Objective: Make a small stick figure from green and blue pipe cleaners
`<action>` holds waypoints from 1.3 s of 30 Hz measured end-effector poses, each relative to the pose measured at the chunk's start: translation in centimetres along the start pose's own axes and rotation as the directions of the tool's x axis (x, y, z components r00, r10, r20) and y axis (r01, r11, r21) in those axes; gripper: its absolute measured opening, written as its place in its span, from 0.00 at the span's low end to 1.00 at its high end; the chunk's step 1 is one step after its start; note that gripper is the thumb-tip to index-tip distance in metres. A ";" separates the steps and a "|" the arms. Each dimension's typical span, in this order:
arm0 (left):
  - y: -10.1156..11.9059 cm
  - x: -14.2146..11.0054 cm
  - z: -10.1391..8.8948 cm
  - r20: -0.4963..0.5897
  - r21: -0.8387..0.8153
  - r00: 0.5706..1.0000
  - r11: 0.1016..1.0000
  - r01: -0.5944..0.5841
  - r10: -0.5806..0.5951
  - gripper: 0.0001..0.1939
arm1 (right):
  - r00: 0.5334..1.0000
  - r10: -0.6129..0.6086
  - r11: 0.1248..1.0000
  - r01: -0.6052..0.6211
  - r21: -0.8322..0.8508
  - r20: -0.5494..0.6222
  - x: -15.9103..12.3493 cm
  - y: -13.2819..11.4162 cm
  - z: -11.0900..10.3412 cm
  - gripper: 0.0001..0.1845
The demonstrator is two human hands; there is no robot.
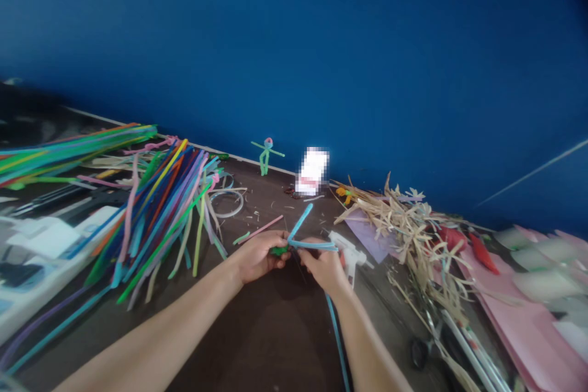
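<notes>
My left hand (265,256) is closed, its fingers pinched around a small green piece (278,251) that looks like pipe cleaner. Close against it, my right hand (324,266) is closed on a light blue pipe cleaner (312,245). That pipe cleaner is bent sharply near the left fingertips, one arm slanting up and the other lying across the right fingers. A thin dark line, perhaps wire, runs between the hands; blur hides its detail. Behind the right hand lies a white glue gun (351,255).
Bundled coloured pipe cleaners (156,214) spread over the left of the dark table. A small green pipe-cleaner figure (265,156) and a bright phone-like screen (312,171) stand by the blue wall. Straw-coloured strips (390,214), pink sheets (509,324) and scissors (420,352) lie right.
</notes>
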State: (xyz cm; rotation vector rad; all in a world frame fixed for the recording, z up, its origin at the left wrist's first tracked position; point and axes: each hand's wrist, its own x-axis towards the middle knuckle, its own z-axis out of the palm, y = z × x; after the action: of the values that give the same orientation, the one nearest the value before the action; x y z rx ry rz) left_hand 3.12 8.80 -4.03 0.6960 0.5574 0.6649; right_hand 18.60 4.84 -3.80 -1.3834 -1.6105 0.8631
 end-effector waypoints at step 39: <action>-0.2 -0.1 0.2 -0.003 -0.025 1.000 0.999 0.021 -0.021 0.02 | 0.990 0.134 0.960 -0.140 0.241 0.042 -0.1 0.2 0.6 0.05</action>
State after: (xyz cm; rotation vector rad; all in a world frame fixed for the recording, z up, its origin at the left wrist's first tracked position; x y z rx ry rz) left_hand 3.22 8.51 -4.01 0.6650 0.5582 0.6523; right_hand 18.16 4.82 -4.29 -1.3232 -1.3862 1.1252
